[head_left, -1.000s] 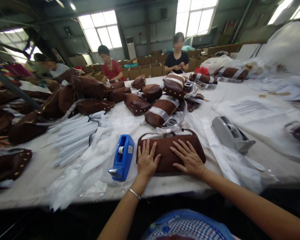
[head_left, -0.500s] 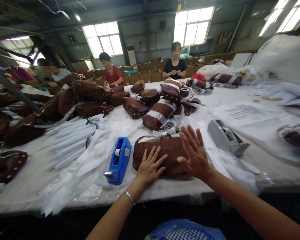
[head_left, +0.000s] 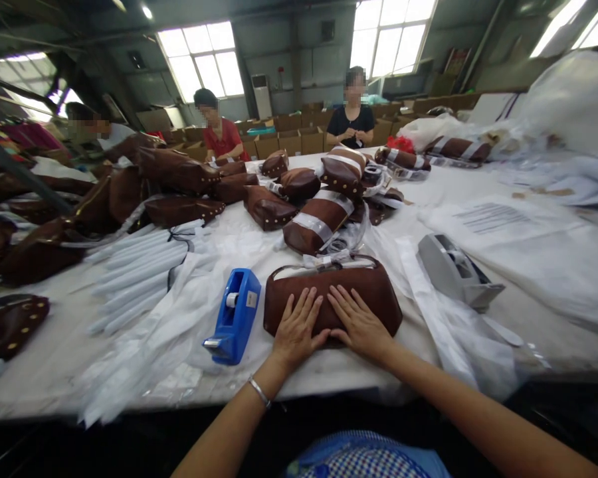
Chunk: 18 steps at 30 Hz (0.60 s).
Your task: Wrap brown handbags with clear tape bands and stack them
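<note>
A brown leather bag [head_left: 369,289] lies flat on the white table [head_left: 543,312] just in front of me, its handle wrapped in clear plastic at the far edge. My left hand [head_left: 295,326] rests palm down on the bag's near left part, fingers spread. Beside it, my right hand [head_left: 357,321] also presses flat on the bag's middle, fingers apart and touching the left hand's fingertips. Neither hand holds anything.
A blue tape dispenser [head_left: 232,315] stands left of the bag, a grey one [head_left: 456,269] to the right. White plastic bags [head_left: 144,272] spread at left. Several brown bags [head_left: 313,222] are heaped beyond. Three people work at the far side.
My right hand had lifted off the bag half a second ago; it is now back down flat on it, closer to my left hand. The left hand stayed on the bag.
</note>
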### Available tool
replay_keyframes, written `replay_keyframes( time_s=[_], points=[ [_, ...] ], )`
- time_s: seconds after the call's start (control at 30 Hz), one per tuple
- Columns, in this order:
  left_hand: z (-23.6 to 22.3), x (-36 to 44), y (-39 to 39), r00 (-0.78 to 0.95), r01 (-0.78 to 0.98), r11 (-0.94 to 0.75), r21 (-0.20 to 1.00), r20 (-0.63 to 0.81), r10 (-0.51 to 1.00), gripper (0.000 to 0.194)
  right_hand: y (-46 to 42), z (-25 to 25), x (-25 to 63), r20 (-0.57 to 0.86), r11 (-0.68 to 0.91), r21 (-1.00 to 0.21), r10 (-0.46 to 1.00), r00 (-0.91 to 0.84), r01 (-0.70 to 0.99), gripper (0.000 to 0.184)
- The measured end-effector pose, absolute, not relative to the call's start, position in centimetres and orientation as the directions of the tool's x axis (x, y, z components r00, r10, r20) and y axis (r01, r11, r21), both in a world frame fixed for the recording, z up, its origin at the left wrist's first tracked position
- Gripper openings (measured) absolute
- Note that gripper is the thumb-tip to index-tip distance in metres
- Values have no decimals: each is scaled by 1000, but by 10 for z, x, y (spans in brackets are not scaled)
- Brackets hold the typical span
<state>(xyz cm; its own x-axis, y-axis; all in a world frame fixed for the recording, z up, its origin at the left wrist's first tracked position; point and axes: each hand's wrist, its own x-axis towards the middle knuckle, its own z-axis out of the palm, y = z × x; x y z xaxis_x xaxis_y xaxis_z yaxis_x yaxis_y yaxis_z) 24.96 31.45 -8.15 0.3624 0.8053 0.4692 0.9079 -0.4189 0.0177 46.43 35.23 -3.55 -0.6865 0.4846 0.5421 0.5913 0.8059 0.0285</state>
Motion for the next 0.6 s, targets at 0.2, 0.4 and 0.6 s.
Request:
replay_keyframes(
  time_s=[0.2, 0.4, 0.6],
  points=[
    [-84, 250, 312, 347, 914, -405, 4, 507, 789, 63, 367, -40, 478, 503, 800, 20, 510, -697, 600, 72],
    [-82, 251, 311, 398, 904, -415, -99, 545, 737, 55, 389, -66, 496, 629, 771, 94, 445, -638, 630, 66],
    [-87, 253, 311, 360, 925, -357, -130, 600, 715, 55, 434, -64, 483, 508, 907, 4, 360, -782, 420, 45]
  ],
)
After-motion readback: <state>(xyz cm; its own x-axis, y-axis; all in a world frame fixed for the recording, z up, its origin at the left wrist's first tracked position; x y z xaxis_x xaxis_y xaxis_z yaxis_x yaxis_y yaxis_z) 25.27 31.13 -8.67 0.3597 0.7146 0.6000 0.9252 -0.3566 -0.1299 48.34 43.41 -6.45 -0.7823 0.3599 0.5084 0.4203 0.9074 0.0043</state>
